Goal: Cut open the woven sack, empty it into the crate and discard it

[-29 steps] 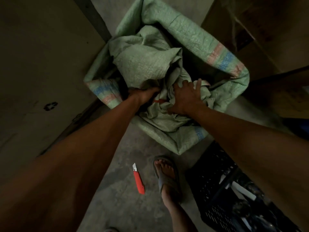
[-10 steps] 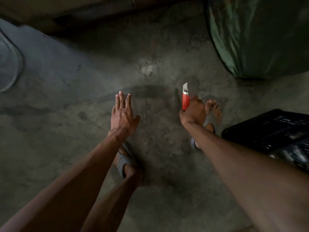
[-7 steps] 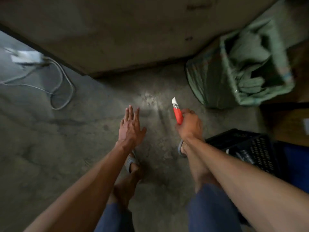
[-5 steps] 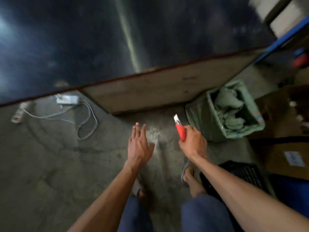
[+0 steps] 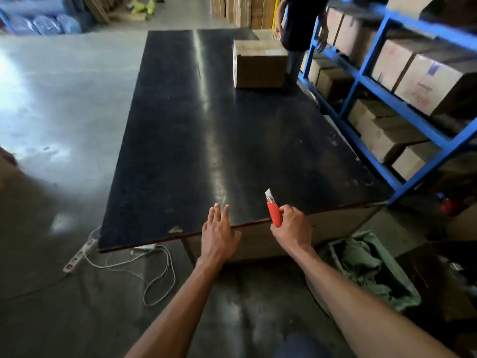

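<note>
Gripping a red utility knife (image 5: 274,213), blade up, the right hand (image 5: 293,228) is hovering at the black table's (image 5: 206,140) near edge; the left hand (image 5: 219,233) is spreading flat beside it. Green woven sack (image 5: 369,270) is lying crumpled at lower right.

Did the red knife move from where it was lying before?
Yes, upward: the red knife left the floor beside the green sack; the right hand holds it at the black table edge.

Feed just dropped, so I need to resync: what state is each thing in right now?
Left hand: open, holding nothing.
Right hand: grips the red knife.
Blade: extended, pointing up and away.
Green sack: on the floor, mouth open, crumpled sacking inside.
Cardboard box: closed, on the black table.
</note>
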Available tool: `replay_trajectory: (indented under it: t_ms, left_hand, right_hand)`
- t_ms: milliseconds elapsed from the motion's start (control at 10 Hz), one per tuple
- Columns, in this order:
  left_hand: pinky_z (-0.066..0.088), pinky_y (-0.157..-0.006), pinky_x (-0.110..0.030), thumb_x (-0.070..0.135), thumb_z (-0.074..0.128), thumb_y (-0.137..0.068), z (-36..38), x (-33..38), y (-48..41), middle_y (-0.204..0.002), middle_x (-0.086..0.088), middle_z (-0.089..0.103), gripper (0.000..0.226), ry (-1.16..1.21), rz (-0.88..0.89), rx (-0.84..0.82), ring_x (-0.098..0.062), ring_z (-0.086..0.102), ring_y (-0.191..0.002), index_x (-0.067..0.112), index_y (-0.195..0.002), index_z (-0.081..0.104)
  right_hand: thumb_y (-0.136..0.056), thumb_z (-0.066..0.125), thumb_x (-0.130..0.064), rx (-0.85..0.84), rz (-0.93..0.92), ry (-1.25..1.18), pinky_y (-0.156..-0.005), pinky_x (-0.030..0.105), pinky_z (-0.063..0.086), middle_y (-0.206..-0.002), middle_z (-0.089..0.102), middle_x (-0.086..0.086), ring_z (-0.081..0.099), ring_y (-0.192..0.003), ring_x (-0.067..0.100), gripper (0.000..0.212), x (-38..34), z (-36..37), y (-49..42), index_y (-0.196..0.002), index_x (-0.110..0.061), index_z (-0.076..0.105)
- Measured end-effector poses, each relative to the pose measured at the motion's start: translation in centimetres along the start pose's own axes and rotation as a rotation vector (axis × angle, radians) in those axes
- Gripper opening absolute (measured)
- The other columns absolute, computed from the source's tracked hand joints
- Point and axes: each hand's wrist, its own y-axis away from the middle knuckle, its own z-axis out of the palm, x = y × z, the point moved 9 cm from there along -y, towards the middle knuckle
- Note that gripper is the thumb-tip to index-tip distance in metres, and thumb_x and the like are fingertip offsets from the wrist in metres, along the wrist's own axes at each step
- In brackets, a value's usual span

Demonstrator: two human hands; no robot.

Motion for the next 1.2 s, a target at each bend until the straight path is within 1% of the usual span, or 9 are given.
replay_trajectory:
  t_ms: [200,500,600,700,800,900,1000,1100,1200]
  left_hand:
    - [0.025,-0.122,-0.042,0.038,0.058,-0.093,-1.1,-2.5,-7.6,-0.168,-0.011,0.009,0.079,-0.024,-0.040,0.011,-0.027,0.007,-0.156,0.017,-0.159,0.019]
    - [0.017,-0.124,-0.038,0.039,0.054,-0.095,5.5,-6.4,-19.5,-0.169,-0.011,-0.001,0.082,-0.056,-0.156,-0.092,-0.026,0.000,-0.156,0.016,-0.161,0.011]
    - [0.014,-0.125,-0.040,0.038,0.052,-0.096,7.7,-7.3,-21.4,-0.168,-0.011,-0.007,0.082,-0.063,-0.186,-0.096,-0.026,-0.006,-0.156,0.016,-0.161,0.007]
    - [0.014,-0.125,-0.045,0.037,0.053,-0.096,9.6,-8.0,-22.3,-0.167,-0.013,-0.008,0.082,-0.097,-0.190,-0.105,-0.028,-0.007,-0.155,0.018,-0.161,0.007]
    - [0.015,-0.125,-0.046,0.038,0.053,-0.097,10.8,-8.6,-22.5,-0.167,-0.014,-0.006,0.080,-0.114,-0.204,-0.129,-0.028,-0.006,-0.155,0.019,-0.161,0.010]
    - [0.011,-0.126,-0.045,0.039,0.051,-0.098,11.9,-8.8,-22.8,-0.167,-0.014,-0.006,0.078,-0.124,-0.210,-0.152,-0.028,-0.006,-0.155,0.019,-0.161,0.009]
    - [0.010,-0.126,-0.044,0.038,0.048,-0.099,11.8,-8.7,-22.7,-0.167,-0.013,-0.007,0.077,-0.138,-0.231,-0.167,-0.027,-0.007,-0.155,0.020,-0.161,0.007]
    - [0.012,-0.126,-0.044,0.037,0.049,-0.098,11.1,-8.1,-22.5,-0.168,-0.013,-0.007,0.077,-0.119,-0.240,-0.163,-0.027,-0.007,-0.155,0.019,-0.161,0.008]
    - [0.011,-0.126,-0.043,0.035,0.049,-0.097,9.7,-6.5,-21.9,-0.168,-0.011,-0.005,0.077,-0.107,-0.218,-0.142,-0.025,-0.006,-0.156,0.018,-0.161,0.008]
  right_hand:
    - [-0.078,0.081,-0.032,-0.010,-0.021,0.017,-0.075,0.035,0.057,-0.103,0.071,0.003,0.071,-0.093,0.024,0.033,-3.1,1.0,-7.8,-0.103,-0.015,0.067]
    - [-0.082,0.072,-0.027,-0.190,0.019,0.094,-0.078,0.037,0.056,-0.105,0.070,0.005,0.071,-0.096,0.028,0.027,-1.9,9.2,-21.2,-0.104,-0.013,0.065]
    - [-0.082,0.073,-0.025,-0.262,0.041,0.098,-0.079,0.038,0.057,-0.105,0.070,0.006,0.071,-0.095,0.027,0.027,-0.8,12.3,-23.5,-0.104,-0.012,0.064]
    - [-0.081,0.075,-0.027,-0.300,0.056,0.096,-0.080,0.037,0.057,-0.107,0.070,0.006,0.070,-0.097,0.027,0.030,0.0,14.4,-25.1,-0.104,-0.011,0.064]
    - [-0.080,0.075,-0.027,-0.322,0.068,0.094,-0.080,0.036,0.056,-0.108,0.070,0.007,0.070,-0.099,0.028,0.032,0.4,15.4,-25.7,-0.105,-0.010,0.064]
    - [-0.080,0.072,-0.026,-0.332,0.077,0.076,-0.079,0.036,0.055,-0.108,0.068,0.008,0.070,-0.098,0.030,0.033,0.8,16.3,-26.2,-0.107,-0.009,0.063]
    - [-0.082,0.072,-0.028,-0.349,0.069,0.081,-0.081,0.036,0.055,-0.112,0.067,0.008,0.070,-0.100,0.030,0.038,0.7,16.3,-26.1,-0.114,-0.009,0.062]
    - [-0.083,0.072,-0.030,-0.360,0.068,0.074,-0.083,0.037,0.055,-0.115,0.067,0.008,0.069,-0.102,0.029,0.043,0.8,15.7,-25.4,-0.119,-0.010,0.061]
    - [-0.086,0.070,-0.034,-0.333,0.050,0.079,-0.086,0.039,0.055,-0.121,0.065,0.008,0.068,-0.108,0.029,0.049,0.8,14.1,-24.3,-0.128,-0.012,0.057]
